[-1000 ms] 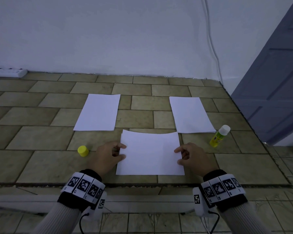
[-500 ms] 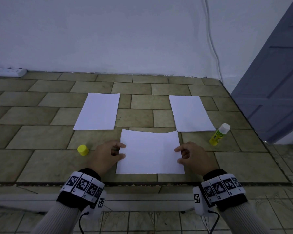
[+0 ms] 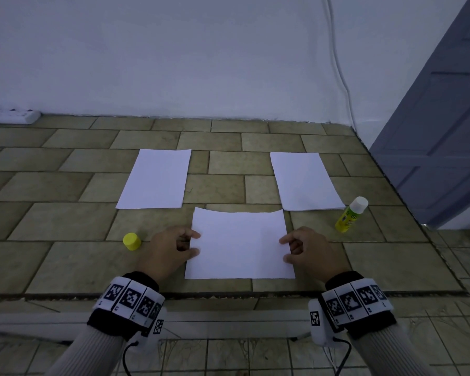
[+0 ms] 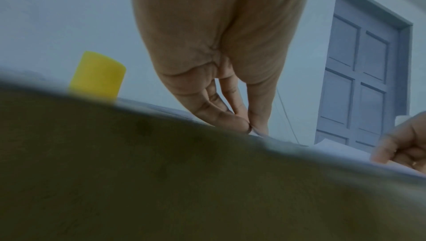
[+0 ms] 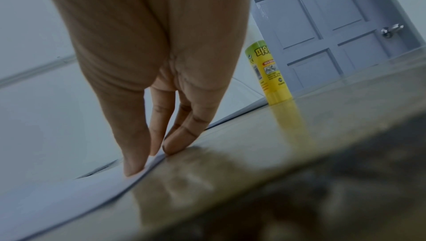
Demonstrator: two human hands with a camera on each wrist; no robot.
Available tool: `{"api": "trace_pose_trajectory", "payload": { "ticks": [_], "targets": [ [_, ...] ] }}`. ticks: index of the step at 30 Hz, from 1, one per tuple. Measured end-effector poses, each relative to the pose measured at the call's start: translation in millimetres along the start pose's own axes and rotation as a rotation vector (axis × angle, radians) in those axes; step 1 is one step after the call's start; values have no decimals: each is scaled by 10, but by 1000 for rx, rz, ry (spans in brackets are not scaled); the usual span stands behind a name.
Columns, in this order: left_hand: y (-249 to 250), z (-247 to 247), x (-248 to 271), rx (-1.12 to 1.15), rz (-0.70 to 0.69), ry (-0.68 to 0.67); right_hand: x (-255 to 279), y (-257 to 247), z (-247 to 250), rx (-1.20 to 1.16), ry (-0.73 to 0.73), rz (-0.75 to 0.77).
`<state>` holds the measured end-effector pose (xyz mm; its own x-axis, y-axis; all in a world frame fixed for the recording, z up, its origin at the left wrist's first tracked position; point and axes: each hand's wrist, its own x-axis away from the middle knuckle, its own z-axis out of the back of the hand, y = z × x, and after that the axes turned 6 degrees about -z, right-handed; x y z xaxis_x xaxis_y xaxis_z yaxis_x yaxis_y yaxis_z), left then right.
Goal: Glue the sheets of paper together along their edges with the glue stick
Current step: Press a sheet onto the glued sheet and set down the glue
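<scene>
Tiled olive-brown surface [image 3: 65, 221] carries all items. Nearest white paper sheet [image 3: 239, 245] lies flat at centre, far edge slightly curled. Left stack of white paper [image 3: 155, 179] and right stack of white paper [image 3: 304, 181] lie beyond it, well apart. Left hand [image 3: 168, 248] pinches the sheet's left edge; right hand [image 3: 310, 249] pinches its right edge. Yellow-green glue stick with white tip [image 3: 350, 214] stands uncapped just beside the right stack. Yellow plastic cap [image 3: 131, 241] stands near the left hand.
</scene>
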<state>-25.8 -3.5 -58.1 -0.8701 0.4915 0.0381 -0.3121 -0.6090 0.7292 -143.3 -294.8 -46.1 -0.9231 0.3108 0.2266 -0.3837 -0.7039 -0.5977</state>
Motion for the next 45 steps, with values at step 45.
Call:
{"api": "trace_pose_trajectory", "payload": {
  "ticks": [45],
  "targets": [
    [-84,-512,-43,-706,-182,-66,-22,-392,-534,485,122,102]
  ]
}}
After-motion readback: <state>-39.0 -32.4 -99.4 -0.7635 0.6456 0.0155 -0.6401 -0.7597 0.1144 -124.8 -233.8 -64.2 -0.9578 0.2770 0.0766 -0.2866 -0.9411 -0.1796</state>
